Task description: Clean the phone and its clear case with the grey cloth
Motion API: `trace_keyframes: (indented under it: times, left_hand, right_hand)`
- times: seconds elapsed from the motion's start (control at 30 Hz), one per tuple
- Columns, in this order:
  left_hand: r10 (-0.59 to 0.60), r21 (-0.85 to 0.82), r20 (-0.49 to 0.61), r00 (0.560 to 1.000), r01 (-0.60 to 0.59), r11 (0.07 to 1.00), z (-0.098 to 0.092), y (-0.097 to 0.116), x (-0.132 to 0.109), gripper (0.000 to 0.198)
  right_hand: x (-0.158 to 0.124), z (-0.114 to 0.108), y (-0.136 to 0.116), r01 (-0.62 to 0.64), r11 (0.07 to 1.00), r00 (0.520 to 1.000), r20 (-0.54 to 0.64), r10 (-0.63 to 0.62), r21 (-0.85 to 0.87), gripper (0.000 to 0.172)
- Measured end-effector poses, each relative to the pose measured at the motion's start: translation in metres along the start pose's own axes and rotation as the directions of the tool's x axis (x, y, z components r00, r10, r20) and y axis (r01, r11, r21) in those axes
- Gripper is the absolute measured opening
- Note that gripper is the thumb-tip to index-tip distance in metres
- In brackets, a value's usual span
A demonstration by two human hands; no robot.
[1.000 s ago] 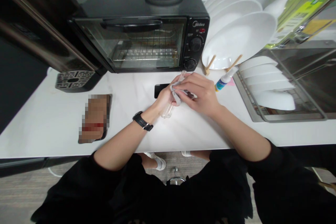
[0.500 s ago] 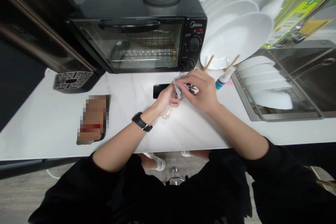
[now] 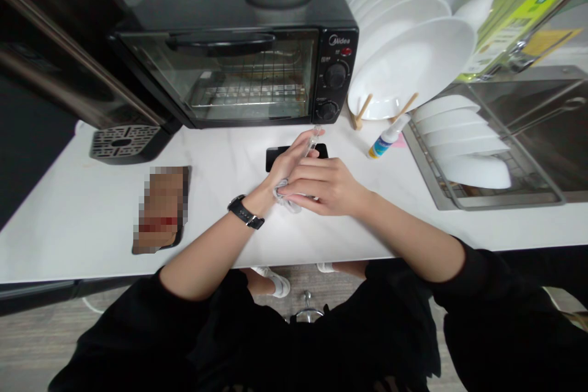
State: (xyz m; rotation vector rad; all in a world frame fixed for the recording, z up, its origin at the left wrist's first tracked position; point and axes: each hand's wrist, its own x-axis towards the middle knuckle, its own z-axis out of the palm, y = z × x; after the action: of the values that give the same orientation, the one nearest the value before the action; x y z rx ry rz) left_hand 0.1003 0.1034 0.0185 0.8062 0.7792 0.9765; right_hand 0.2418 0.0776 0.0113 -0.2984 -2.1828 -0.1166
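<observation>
My left hand, with a black watch at its wrist, is closed around a clear phone case above the counter. The case is see-through, and much of it is hidden by my hands. In my right hand a crumpled light grey cloth is pressed against the case's near end, beside the base of my left thumb. Beneath and behind my hands lies a black phone, partly covered. To the right stands a small spray bottle with a blue and yellow label.
A black toaster oven is at the back. White plates lean in a wooden rack, and bowls sit in a wire basket over the sink. On the left are a drip tray and a second, blurred-out phone.
My right hand has slid the cloth toward me, from the case's upper part to its near end. The far end of the case and more of the phone behind now show.
</observation>
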Motion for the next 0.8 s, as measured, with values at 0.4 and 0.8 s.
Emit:
trace_keyframes:
  times: [0.4, 0.8]
  left_hand:
    - [-0.263, -0.056, 0.083, 0.961, 0.268, 0.962, 0.003, -0.002, 0.001, 0.013]
    - [-0.144, -0.109, 0.018, 0.989, 0.145, 0.983, -0.001, -0.01, 0.007, 0.021]
  right_hand:
    - [-0.009, -0.023, 0.043, -0.439, 0.889, 0.876, -0.283, 0.39, -0.131, 0.022]
    - [-0.005, -0.014, 0.027, -0.27, 0.963, 0.956, -0.124, 0.264, -0.028, 0.016]
